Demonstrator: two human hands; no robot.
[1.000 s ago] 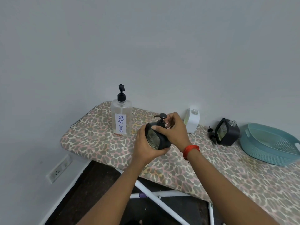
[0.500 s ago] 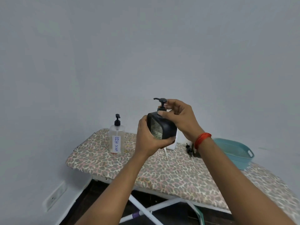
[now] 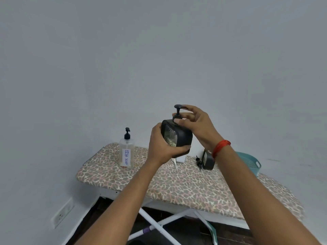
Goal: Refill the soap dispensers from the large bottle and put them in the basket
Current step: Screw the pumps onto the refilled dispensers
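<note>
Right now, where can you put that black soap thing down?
Bare cover lies along the near edge of the ironing board, in front of the dish soap bottle, and farther right in front of the basket. The back is crowded: a white dispenser, a loose pump and a second black dispenser.

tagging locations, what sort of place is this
Likely a room at home: a leopard-print ironing board serves as the table, a wall socket sits near the floor, and a DISH SOAP bottle stands on the board.
</note>
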